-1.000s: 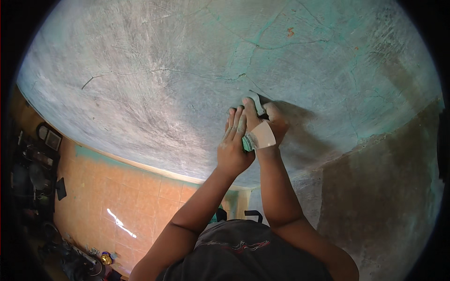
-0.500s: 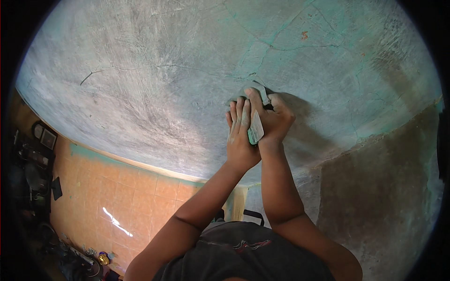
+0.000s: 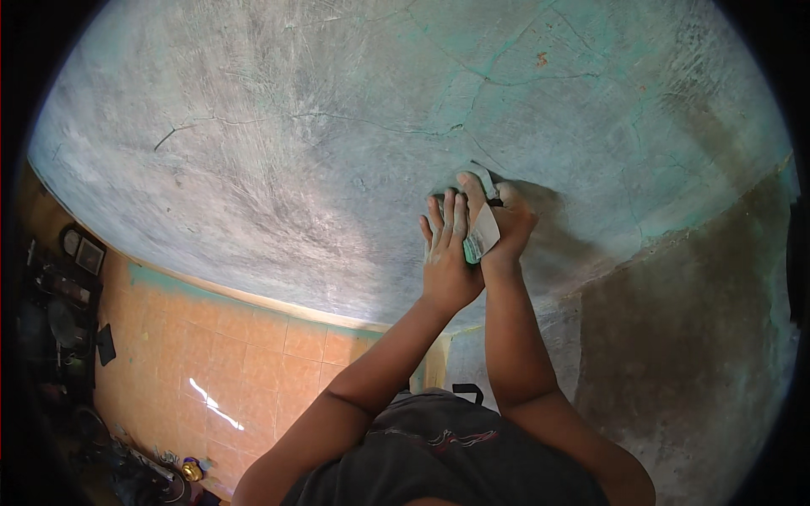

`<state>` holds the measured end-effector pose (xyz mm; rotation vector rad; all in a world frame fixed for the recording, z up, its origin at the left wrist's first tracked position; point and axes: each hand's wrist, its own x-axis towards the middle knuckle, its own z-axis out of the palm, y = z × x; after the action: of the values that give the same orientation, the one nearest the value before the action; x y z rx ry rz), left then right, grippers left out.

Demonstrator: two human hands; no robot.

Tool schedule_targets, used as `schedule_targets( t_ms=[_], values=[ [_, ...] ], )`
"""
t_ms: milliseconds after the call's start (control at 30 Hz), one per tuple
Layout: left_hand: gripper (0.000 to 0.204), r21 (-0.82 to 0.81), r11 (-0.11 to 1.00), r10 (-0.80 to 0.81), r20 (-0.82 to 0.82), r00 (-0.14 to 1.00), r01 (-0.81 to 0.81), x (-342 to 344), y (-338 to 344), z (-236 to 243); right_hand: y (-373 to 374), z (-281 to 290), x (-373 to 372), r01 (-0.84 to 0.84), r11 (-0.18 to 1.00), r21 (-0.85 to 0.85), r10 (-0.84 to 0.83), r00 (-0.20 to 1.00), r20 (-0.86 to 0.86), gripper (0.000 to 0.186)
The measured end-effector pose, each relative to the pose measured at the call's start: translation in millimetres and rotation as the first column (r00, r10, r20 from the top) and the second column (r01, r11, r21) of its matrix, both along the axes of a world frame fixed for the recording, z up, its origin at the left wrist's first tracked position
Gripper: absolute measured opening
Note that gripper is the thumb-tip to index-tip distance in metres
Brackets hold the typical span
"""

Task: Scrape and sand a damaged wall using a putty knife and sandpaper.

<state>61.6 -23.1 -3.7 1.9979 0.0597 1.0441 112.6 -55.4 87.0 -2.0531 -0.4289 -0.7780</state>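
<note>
My right hand (image 3: 511, 218) is closed on a grey, flat hand tool (image 3: 483, 232) with a bent upper piece and a green lower part, held against the cracked plaster wall (image 3: 354, 169). My left hand (image 3: 450, 261) lies alongside, its fingers stretched out on the wall and against the tool, its dust-coated fingertips slightly spread. The tool's exact shape is partly hidden by both hands.
Below the wall lies an orange tiled floor (image 3: 219, 337) with a streak of sunlight. Dark clutter and framed items (image 3: 89, 255) line the far left. A darker patched surface (image 3: 675, 320) meets the plaster at a ragged seam on the right.
Both hands and the tool have shifted right, moving up and then back down a little along the wall. The tool's pale piece appears more upright than a second ago.
</note>
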Motion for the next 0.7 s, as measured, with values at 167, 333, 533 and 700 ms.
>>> schedule_targets(
  t_ms=[167,333,533,700],
  values=[
    [0.096,-0.027,0.995,0.094,0.09,0.991,-0.092,4,8,18,18,15,3,-0.099,0.99,0.099,0.088,0.991,0.104,0.041],
    [0.097,0.02,0.994,0.104,0.046,0.994,-0.105,-4,17,20,22,25,-6,-0.036,0.994,-0.102,0.039,0.999,0.031,0.04],
    [0.094,-0.042,0.997,0.067,0.167,0.984,-0.06,8,23,34,30,38,-6,-0.033,0.999,0.03,0.032,0.998,0.045,0.045],
    [0.087,-0.098,0.995,0.006,0.158,0.987,0.01,-5,24,24,30,22,-10,0.022,0.997,-0.076,-0.012,0.992,0.124,0.043]
  ],
)
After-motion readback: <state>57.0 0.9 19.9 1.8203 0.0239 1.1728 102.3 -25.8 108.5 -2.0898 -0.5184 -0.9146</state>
